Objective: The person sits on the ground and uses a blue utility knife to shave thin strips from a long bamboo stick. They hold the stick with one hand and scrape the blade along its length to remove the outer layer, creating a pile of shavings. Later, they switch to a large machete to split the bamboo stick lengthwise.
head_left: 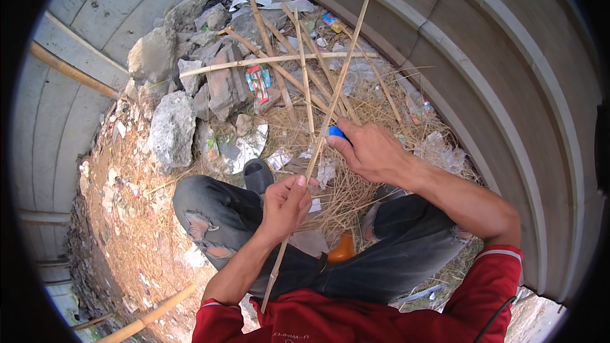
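A long, thin bamboo strip runs slantwise from my lap up past my knees to the far right. My left hand is closed around its lower part, thumb on top. My right hand is closed on a small blue-handled tool, held right beside the strip's middle. The tool's working end is too small to make out, and most of its handle is hidden in my fingers. Between my legs lies a smooth orange object, partly covered by my dark trousers.
Several bamboo strips lie crossed on straw and litter ahead. Grey rocks are piled to the left. A corrugated metal wall curves close along my right, and a pale panel wall stands left. A bamboo pole lies lower left.
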Demonstrator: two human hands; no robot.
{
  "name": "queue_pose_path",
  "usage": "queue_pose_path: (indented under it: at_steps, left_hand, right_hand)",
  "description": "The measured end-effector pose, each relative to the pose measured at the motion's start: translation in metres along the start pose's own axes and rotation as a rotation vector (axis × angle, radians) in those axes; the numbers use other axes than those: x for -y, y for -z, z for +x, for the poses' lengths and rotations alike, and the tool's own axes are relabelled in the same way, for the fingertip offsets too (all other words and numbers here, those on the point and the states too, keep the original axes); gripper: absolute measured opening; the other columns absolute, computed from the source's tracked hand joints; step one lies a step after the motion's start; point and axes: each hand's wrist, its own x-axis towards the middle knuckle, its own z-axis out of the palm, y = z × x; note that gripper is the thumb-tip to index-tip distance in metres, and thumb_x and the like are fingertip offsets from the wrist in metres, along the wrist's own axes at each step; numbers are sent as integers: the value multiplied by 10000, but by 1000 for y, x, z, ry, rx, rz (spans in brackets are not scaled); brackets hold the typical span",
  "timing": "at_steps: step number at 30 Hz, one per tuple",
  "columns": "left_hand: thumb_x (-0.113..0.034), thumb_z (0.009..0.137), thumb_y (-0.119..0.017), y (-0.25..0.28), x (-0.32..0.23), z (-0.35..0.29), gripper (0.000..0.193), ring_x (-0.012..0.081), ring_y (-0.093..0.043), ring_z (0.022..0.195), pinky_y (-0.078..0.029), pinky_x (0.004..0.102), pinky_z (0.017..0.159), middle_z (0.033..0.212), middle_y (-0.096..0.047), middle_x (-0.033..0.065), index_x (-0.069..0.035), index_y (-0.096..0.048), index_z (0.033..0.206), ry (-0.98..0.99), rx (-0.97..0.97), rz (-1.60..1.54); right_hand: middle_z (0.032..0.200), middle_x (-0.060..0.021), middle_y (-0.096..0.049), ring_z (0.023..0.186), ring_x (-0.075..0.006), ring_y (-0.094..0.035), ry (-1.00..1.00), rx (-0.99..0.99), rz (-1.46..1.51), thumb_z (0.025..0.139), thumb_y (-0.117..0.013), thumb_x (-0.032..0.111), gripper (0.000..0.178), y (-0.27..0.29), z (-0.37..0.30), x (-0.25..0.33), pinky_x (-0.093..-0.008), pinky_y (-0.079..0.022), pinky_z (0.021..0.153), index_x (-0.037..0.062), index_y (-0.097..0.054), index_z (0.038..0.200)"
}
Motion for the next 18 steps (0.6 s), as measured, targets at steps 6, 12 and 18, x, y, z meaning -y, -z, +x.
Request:
queue_pose_path:
  at_steps: [6, 12, 18]
  left_hand:
    - [-239, 1104, -449, 2, 1, -5, 352, 23, -306, 444, -244, 218, 408, 589, -392, -56, 69, -619, 1121, 5, 49, -19]
    - [-258, 1106, -434, 13, -2, -9, 371, 42, -337, 396, -259, 218, 379, 584, -401, -39, 63, -620, 1101, 1, 32, -5]
    - [-245, 1105, -440, 12, 9, -21, 366, 26, -337, 422, -251, 216, 405, 559, -399, -58, 66, -633, 1109, 49, 154, 111]
  right_hand:
    - [674, -249, -610, 686, -488, -624, 13, -34, -9, 1039, -518, 338, 332, 12, 0, -2, -548, -481, 626, 8, -555, 1050]
    - [692, -253, -608, 670, -496, -608, 81, 44, -21, 1044, -505, 343, 340, -5, 1, 8, -553, -460, 618, 7, -543, 1073]
    - [787, -263, -652, 785, -464, -635, -235, -535, -30, 1045, -465, 409, 482, 83, 46, -108, -509, -475, 756, -46, -616, 995]
